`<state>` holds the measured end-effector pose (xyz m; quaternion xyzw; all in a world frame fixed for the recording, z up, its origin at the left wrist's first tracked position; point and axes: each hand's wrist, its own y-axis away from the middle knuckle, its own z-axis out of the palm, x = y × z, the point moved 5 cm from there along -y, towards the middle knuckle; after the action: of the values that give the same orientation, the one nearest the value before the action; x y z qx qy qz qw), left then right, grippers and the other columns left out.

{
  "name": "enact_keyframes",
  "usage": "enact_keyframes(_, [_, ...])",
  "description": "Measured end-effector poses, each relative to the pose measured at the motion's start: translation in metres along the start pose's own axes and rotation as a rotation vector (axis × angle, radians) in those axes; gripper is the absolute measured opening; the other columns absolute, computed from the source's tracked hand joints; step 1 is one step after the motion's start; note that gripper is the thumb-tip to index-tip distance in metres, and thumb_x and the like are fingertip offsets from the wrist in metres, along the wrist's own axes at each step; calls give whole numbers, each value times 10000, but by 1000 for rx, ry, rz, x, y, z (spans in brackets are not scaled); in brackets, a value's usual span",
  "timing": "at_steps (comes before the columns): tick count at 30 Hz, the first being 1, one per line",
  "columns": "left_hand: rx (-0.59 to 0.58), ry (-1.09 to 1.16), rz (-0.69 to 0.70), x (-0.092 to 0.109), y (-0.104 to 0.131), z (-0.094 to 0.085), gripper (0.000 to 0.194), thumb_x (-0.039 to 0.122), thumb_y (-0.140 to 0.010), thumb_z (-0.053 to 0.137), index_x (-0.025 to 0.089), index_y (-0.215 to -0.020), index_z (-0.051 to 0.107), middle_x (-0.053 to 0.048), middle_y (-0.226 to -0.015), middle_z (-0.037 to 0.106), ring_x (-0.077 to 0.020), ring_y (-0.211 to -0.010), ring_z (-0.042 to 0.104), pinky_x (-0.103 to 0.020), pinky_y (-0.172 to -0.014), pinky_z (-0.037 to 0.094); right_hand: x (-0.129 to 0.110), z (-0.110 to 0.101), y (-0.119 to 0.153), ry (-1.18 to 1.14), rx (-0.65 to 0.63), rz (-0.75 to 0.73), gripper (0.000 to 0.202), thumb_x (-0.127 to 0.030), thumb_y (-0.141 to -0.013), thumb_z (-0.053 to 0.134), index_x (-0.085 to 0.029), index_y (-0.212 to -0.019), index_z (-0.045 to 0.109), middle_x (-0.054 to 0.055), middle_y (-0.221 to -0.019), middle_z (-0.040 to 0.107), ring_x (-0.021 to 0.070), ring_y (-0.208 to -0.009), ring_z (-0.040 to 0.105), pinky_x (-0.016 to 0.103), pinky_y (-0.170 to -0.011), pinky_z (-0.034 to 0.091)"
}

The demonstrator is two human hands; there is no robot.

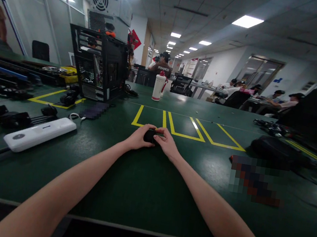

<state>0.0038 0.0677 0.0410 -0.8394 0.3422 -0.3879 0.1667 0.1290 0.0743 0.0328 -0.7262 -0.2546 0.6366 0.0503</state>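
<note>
A small black object (150,135), rounded in outline, is between my two hands just above or on the green tabletop; its kind I cannot make out. My left hand (138,137) curls around its left side, thumb below and fingers on top. From the right, my right hand (166,142) closes its thumb and fingertips on the object's right edge. A tiny yellowish spot shows by the right fingertips, too small to name. Just beyond the hands, yellow tape outlines (187,138) mark the green table (122,193).
On the left lie a white power strip (40,134) and black cable adapters (11,117). Behind them stands an opened black computer case (100,65) with power supplies on top. A white bottle (158,87) stands mid-table. A black pouch (279,151) lies right. Several people sit farther back.
</note>
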Motion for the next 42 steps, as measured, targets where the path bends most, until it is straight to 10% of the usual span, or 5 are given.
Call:
enact_keyframes(9, [5,-13,-15,-2,0,1,611,282,-600,672,215,-1131,376,-56,-1110,489,-228,-1027,484,-391,-890,379,1,-2,11,-6,-178,109,396,-195,-697,570,-226,-1077,462,48,-1142,490,168,-992,539,363,-875,424])
enact_keyframes(42, [-4,0,-37,-1,0,0,623,270,-583,685,214,-1128,388,-64,-1115,487,-235,-1037,481,-408,-902,366,17,-6,-6,171,-64,151,294,-355,-747,512,-168,-972,538,52,-953,582,158,-887,549,329,-812,427])
